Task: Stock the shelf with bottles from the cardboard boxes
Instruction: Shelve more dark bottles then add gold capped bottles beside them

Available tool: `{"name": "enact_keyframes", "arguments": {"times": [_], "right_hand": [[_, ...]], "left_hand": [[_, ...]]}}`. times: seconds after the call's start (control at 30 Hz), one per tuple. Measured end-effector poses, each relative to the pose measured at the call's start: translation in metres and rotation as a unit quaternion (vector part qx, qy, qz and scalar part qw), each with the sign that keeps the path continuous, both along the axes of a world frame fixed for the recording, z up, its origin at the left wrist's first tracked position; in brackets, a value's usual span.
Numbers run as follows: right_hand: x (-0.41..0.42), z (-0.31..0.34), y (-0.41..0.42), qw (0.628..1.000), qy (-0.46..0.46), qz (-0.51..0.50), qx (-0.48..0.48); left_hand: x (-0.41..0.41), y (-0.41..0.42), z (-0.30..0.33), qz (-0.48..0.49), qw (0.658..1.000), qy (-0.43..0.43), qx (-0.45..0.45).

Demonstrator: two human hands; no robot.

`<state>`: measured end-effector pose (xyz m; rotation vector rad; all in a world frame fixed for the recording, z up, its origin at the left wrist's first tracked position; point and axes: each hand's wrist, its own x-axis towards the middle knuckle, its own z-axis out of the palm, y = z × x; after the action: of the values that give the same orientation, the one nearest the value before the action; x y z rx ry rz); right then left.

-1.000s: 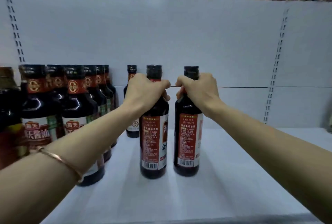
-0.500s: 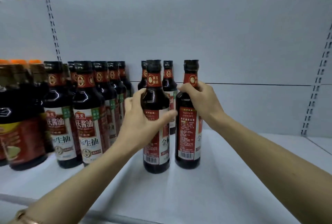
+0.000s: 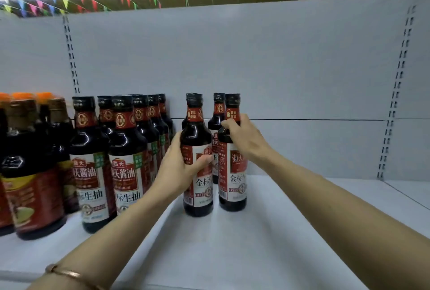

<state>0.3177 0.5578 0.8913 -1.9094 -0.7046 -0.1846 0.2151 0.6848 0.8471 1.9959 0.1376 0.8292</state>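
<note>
**Soy sauce bottles being turned label-out on the shelf**

Soy sauce bottles stand upright mid-shelf (image 3: pixel 267 231), two at the front, others behind them toward the back edge. The left hand (image 3: pixel 179 168), which a second ago held the neck, now wraps the left bottle (image 3: pixel 197 173) at its label; the right hand (image 3: pixel 244 136) still grips the right bottle (image 3: pixel 232 161) at the shoulder. Labels have come round to the front, so placement looks nearly finished.

A single head-worn wide-angle camera faces the white metal shelf (image 3: pixel 267 231) straight on from close range, looking slightly downward, with its white back panel (image 3: pixel 256 56) filling most of the view.
</note>
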Motion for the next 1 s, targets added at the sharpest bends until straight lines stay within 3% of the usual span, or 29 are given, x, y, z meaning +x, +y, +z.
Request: {"name": "enact_keyframes", "arguments": {"times": [0.2,0.5,0.67,1.0], "right_hand": [[0.004,0.008,-0.014,0.991,0.058,0.094,-0.071],[0.005,0.005,-0.005,0.993,0.022,0.057,-0.102],[0.006,0.008,-0.018,0.971,0.071,0.086,-0.211],[0.01,-0.012,-0.007,0.988,-0.016,0.052,-0.148]], "left_hand": [[0.001,-0.002,-0.023,0.01,0.999,0.035,-0.012],[0.01,0.015,-0.021,0.006,0.996,0.094,0.003],[0.018,0.008,-0.025,0.043,0.992,0.119,0.017],[0.022,0.013,-0.032,0.101,0.992,0.064,0.044]]}}
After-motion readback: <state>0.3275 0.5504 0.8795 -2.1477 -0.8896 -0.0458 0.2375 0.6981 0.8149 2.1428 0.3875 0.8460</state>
